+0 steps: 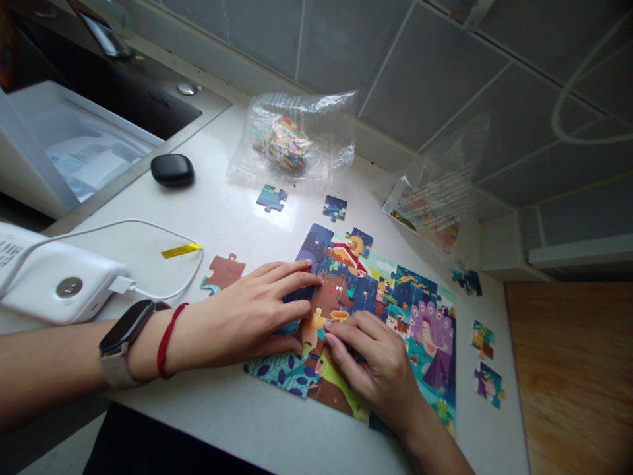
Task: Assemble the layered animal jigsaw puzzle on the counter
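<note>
A partly joined jigsaw puzzle [363, 290] with a brown bear, a barn and a purple peacock lies on the white counter. My left hand [252, 313] rests flat over its left side, fingers spread, fingertips on the bear's edge and the dark blue pieces. From the lower right, my right hand [376, 359] reaches over the puzzle with curled fingers. Its thumb and index finger pinch at the edge of a puzzle piece [314, 324] showing a yellow-orange shape, below the bear's face. The fingers partly hide this piece and its neighbours.
Loose puzzle pieces lie around: a brown one [225, 272], blue ones [271, 198] and several at right [488, 384]. Behind stand a clear bag of pieces [289, 138] and another bag [430, 204]. A white power bank [64, 274], cable, black case [172, 170] and sink [143, 86] are left.
</note>
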Demonstrator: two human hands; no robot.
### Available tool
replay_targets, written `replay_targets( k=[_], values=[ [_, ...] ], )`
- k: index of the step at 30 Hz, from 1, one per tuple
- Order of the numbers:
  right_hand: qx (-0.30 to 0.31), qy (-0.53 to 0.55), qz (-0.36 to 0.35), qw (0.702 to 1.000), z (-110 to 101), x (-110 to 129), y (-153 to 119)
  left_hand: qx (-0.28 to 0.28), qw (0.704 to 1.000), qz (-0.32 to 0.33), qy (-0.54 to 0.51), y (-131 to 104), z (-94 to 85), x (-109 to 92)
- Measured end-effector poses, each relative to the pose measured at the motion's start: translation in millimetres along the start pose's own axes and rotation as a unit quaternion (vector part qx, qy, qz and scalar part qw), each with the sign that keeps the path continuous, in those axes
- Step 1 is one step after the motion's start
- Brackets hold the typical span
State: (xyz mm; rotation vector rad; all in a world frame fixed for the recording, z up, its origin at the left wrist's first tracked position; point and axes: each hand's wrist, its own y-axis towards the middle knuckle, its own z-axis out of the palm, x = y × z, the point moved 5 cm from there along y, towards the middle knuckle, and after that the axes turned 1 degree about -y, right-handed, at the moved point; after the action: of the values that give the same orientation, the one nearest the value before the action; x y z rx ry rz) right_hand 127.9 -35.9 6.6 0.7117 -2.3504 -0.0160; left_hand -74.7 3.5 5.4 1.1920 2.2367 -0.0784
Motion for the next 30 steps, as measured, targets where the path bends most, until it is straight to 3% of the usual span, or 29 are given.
replay_targets(
  k=[30],
  values=[
    [0.071, -0.058, -0.042, 0.995, 2.0, 7.1, -0.3, 0.045, 0.998, 0.036, 0.024, 2.1, -8.4, 3.8]
  ],
)
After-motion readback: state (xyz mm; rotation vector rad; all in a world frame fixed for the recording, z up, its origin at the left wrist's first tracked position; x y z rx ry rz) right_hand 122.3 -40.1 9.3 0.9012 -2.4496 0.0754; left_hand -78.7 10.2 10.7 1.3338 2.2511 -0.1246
